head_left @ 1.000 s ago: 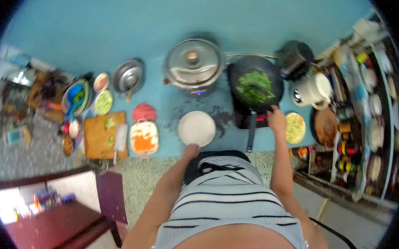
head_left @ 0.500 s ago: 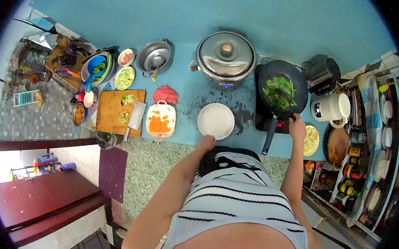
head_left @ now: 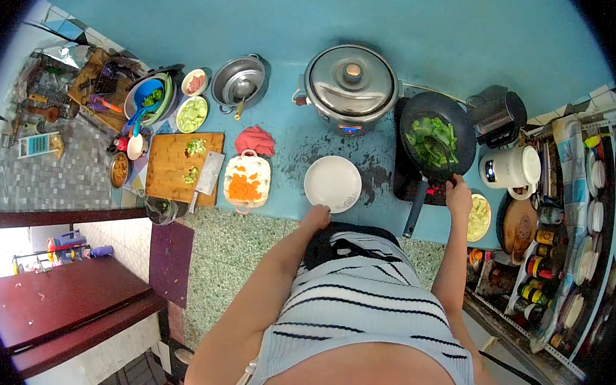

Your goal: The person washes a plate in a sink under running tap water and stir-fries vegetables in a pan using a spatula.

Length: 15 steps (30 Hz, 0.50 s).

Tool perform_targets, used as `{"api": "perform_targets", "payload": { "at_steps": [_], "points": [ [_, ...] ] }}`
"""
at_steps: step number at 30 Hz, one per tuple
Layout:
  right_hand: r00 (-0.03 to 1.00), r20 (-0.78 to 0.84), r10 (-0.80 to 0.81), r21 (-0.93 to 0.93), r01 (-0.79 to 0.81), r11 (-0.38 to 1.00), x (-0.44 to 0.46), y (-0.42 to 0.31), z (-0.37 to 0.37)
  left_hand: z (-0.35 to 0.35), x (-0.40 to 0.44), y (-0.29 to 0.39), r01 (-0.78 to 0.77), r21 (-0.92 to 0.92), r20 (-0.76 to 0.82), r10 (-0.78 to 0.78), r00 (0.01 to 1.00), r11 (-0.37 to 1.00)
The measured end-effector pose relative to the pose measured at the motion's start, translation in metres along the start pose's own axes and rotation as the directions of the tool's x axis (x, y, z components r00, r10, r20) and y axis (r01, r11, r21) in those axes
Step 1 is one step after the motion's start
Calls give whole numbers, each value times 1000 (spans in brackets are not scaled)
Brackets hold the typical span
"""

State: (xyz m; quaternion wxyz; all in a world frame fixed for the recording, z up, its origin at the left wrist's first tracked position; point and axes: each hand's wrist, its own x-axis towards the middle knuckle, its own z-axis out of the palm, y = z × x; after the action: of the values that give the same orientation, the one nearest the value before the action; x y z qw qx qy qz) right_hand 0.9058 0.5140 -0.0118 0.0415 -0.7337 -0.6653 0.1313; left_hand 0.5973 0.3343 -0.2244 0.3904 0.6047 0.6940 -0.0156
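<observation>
Two bare hands work at a blue counter (head_left: 291,199), where the left hand (head_left: 318,218) touches the rim of a white plate (head_left: 333,184) at its seven o'clock; whether the fingers pinch that rim cannot be told. The right hand (head_left: 458,196), at the dark pan's (head_left: 435,103) half past five, is closed around the thin handle of a utensil (head_left: 448,158), its far end among leafy greens (head_left: 428,133) inside the pan. The pan rests on a black cooktop (head_left: 402,176) with a lit red display, at two o'clock from the plate, its own thick handle (head_left: 415,210) pointing toward seven o'clock. A lidded steel pot (head_left: 353,91) stands just past the plate's twelve o'clock. At nine o'clock, a white dish (head_left: 248,166) holds orange pieces (head_left: 244,189), with a red cloth (head_left: 254,141) just beyond its twelve. Farther out, a cleaver (head_left: 210,172) lies across the three o'clock side of a wooden board (head_left: 167,171) bearing chopped green pieces (head_left: 191,174). A bowl of pale pieces (head_left: 479,215) sits at the pan's five o'clock, a white jug (head_left: 507,168) at its four
</observation>
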Motion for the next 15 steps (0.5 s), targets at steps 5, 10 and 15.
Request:
{"api": "perform_targets", "payload": {
  "at_steps": [5,10,15],
  "points": [
    [1000,11,11,6,-12,1000,-2,-2,-3,-8,-5,7,36,-13,-1,-36,999,999],
    [1000,3,4,35,-4,999,-1,1,0,-2,-2,1,3,7,-22,-3,1000,1000],
    [999,-30,-19,45,20,999,1,8,9,9,6,-5,-34,21,-23,34,999,999]
  ]
}}
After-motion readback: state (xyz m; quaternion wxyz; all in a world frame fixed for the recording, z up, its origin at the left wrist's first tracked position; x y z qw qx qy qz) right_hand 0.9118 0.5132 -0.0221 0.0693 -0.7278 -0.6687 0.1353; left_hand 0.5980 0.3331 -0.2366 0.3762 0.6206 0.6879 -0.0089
